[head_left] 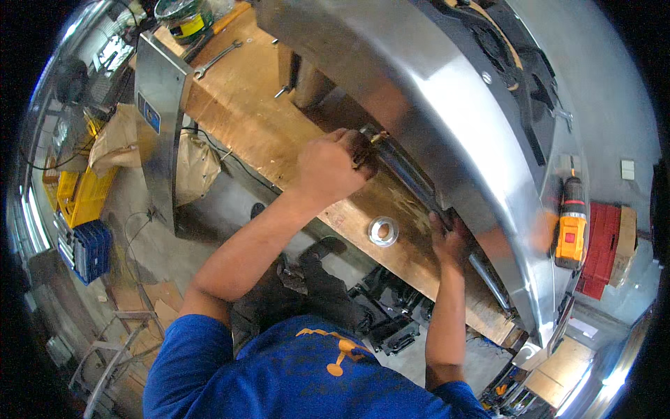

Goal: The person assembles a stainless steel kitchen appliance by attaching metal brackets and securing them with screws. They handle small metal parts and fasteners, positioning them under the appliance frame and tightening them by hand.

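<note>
- The long, dark, shiny metal rod [407, 173] runs alongside the curved silver steel housing [433, 84], over the tan plywood table [258, 105], slanting from far left to near right.
- My left hand [331, 167] is closed around its far end, my right hand [450, 241] around its middle.
- Shadow and my grip obscure that far end.
- Bare wood surrounds the silver ring-shaped roll [374, 239], near the table's front edge.
</note>
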A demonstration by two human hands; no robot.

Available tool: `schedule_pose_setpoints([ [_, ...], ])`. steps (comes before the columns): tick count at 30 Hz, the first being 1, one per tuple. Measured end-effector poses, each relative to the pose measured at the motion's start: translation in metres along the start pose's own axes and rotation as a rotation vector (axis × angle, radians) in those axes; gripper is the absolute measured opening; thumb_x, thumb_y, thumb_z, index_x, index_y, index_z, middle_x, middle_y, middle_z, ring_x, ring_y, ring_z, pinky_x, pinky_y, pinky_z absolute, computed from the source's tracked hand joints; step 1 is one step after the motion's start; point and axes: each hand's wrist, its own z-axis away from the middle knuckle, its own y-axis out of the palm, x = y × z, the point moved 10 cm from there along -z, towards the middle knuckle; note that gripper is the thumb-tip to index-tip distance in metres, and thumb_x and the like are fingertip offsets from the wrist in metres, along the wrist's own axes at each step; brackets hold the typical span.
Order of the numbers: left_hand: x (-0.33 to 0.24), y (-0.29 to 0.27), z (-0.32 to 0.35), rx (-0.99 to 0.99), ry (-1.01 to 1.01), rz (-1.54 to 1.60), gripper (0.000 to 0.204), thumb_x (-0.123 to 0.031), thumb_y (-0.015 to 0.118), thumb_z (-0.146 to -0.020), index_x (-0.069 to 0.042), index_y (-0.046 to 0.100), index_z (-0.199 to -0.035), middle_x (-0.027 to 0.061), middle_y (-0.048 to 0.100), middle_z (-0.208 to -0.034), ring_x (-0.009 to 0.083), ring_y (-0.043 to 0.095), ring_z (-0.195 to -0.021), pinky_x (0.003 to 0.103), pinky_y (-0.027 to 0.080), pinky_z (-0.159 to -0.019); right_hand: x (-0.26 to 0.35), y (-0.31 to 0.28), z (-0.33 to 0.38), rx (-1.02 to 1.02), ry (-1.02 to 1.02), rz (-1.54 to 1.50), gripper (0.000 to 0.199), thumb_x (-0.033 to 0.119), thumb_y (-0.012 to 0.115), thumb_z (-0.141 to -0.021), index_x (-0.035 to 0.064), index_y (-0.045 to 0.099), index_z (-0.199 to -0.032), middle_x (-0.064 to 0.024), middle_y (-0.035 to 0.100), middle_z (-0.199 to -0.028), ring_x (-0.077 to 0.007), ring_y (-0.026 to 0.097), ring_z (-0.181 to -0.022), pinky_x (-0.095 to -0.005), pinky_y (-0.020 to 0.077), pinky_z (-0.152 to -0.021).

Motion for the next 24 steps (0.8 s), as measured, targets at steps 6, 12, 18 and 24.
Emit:
schedule_pose_setpoints([
  [6,-0.028,-0.009,-0.005,-0.211,0.359,-0.045,0.055,-0.027,0.075,-0.068,-0.004,0.056,-0.113,0.0152,0.066,-0.087,0.0375,0.064,-0.077,0.046,0.052,-0.068,0.019,-0.011,0.002,-0.073,-0.081,0.092,0.053,0.043,0.073,-0.078,0.0056,0.061,-0.113,-0.0141,0.066,-0.109,-0.0354,0.063,-0.098,-0.0439,0.0488,-0.084],
  [12,-0.018,0.006,-0.003,-0.333,0.51,-0.083,0.043,-0.022,0.068,-0.076,-0.004,0.056,-0.114,0.0176,0.065,-0.076,0.0399,0.063,-0.075,0.05,0.051,-0.067,0.019,-0.012,0.016,-0.221,-0.23,0.327,0.054,0.039,0.076,-0.076,0.0073,0.061,-0.116,-0.0149,0.065,-0.113,-0.036,0.062,-0.103,-0.0445,0.049,-0.088],
  [18,-0.045,-0.003,0.012,-0.364,0.643,-0.151,0.037,-0.02,0.062,-0.081,-0.008,0.056,-0.115,0.0214,0.066,-0.081,0.0428,0.063,-0.08,0.049,0.05,-0.073,0.018,-0.01,0.026,-0.502,-0.414,0.289,0.068,0.052,0.067,-0.081,0.01,0.051,-0.132,-0.0229,0.062,-0.113,-0.0407,0.06,-0.105,-0.0477,0.0466,-0.092],
  [24,-0.058,0.03,0.135,-0.216,0.655,-0.182,0.038,-0.023,0.063,-0.084,-0.005,0.059,-0.117,0.0205,0.06,-0.115,0.0382,0.057,-0.106,0.045,0.047,-0.089,0.029,-0.02,0.037,-0.509,-0.328,0.386,0.076,0.063,0.054,-0.086,0.012,0.04,-0.14,-0.0264,0.064,-0.097,-0.0432,0.063,-0.094,-0.05,0.0494,-0.083],
])
